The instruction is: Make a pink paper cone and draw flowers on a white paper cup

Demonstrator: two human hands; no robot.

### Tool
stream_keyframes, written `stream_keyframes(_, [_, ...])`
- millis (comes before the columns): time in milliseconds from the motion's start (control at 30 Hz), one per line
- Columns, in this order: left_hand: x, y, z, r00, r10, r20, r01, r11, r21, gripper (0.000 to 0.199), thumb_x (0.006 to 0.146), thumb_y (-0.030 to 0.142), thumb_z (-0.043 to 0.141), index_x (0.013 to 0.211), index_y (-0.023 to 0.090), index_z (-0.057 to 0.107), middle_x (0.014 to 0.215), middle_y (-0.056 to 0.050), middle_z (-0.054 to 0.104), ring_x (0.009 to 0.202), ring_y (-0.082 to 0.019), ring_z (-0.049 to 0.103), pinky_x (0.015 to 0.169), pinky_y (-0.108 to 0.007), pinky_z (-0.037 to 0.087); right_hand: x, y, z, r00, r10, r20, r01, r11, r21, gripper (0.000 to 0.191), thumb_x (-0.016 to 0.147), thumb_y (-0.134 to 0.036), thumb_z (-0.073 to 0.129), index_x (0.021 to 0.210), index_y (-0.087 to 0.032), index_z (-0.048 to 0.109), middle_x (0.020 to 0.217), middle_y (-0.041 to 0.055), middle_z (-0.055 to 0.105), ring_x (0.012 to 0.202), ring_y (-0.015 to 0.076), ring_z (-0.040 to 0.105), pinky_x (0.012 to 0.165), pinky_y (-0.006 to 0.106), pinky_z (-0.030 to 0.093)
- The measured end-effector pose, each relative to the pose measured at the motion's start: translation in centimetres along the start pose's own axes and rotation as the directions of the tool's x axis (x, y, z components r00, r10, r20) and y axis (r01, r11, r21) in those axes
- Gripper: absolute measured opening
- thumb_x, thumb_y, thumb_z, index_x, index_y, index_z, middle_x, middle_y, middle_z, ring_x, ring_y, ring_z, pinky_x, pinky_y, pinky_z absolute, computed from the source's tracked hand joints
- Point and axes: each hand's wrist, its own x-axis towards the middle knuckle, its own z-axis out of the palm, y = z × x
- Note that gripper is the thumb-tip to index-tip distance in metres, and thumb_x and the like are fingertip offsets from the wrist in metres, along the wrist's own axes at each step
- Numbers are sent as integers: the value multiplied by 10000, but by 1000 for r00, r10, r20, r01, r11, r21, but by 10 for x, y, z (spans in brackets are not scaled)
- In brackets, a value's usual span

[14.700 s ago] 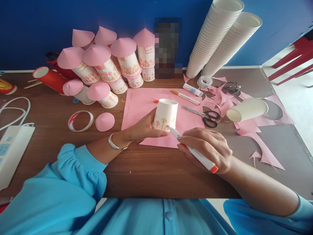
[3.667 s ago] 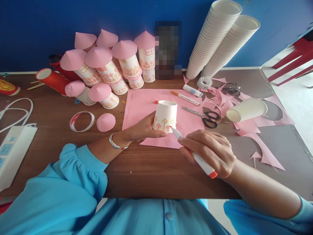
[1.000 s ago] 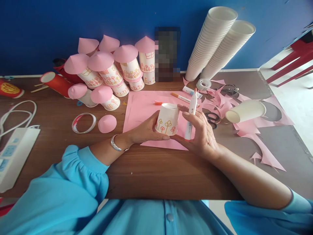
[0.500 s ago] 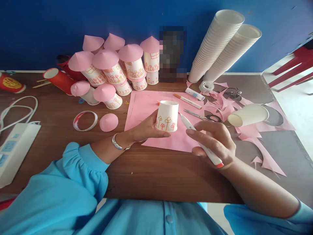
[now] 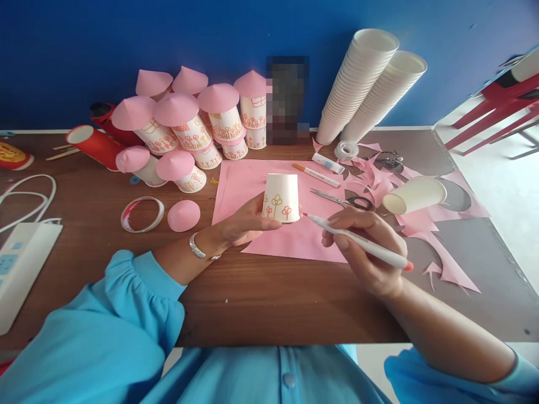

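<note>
My left hand (image 5: 248, 220) grips a white paper cup (image 5: 281, 193), held upside down above a pink paper sheet (image 5: 236, 185). Red and ochre flowers are drawn along the cup's lower part. Between the fingers of my right hand (image 5: 370, 247) is a white marker (image 5: 357, 240) with a red end. Its red tip points at the cup's lower right side, a small gap away. Behind my right hand, scissors (image 5: 337, 197) lie on the table, with an orange-ended marker (image 5: 315, 174) and a glue stick (image 5: 327, 163) farther back.
Decorated cups with pink cone roofs (image 5: 176, 109) stand at the back left. Two tall stacks of cups (image 5: 357, 84) lean at the back right. Pink paper scraps (image 5: 452, 264) and a lying cup (image 5: 415, 194) are on the right. A tape roll (image 5: 142, 214) and power strip (image 5: 29, 269) are left.
My right hand has turned the marker to a flatter angle and lowered its tip toward the cup's bottom edge. The cup has turned slightly in my left hand. The whole view has shifted a little.
</note>
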Motion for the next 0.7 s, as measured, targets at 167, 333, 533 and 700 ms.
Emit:
stream_keyframes(167, [1, -6, -4, 999, 19, 30, -20, 1000, 14, 538, 748, 304, 835, 1247, 201, 663, 1242, -145, 725, 1215, -321, 665, 1077, -497, 476, 2, 3, 6, 1000, -16, 4, 16, 998, 64, 68, 903, -161, 669, 949, -200, 638, 760, 16, 692, 706, 181, 690, 631, 332, 561])
stream_keyframes(333, [1, -7, -5, 998, 8, 60, -8, 1000, 13, 526, 759, 282, 822, 1253, 198, 659, 1215, -139, 736, 1234, -327, 657, 1074, -493, 486, 1, 4, 7, 1000, -24, 10, 23, 1000, 10, 78, 890, -140, 672, 932, -196, 638, 749, 16, 703, 668, 170, 676, 592, 308, 541])
stream_keyframes(533, [1, 0, -1, 996, -4, 85, 1, 999, 33, 511, 776, 258, 793, 1264, 183, 661, 1250, -150, 721, 1260, -341, 636, 1072, -503, 486, -1, 8, 11, 974, -218, 60, 223, 971, -87, 146, 873, -95, 687, 972, -197, 656, 765, 27, 697, 682, 171, 705, 587, 288, 559])
stream_keyframes(700, [1, 1, 0, 998, -35, 47, 31, 996, 78, 511, 765, 247, 794, 1254, 184, 662, 1258, -143, 715, 1233, -337, 647, 1050, -488, 486, 0, 7, 11, 971, -229, 68, 235, 966, -110, 146, 886, -104, 683, 981, -212, 654, 758, 28, 702, 681, 177, 720, 570, 283, 574])
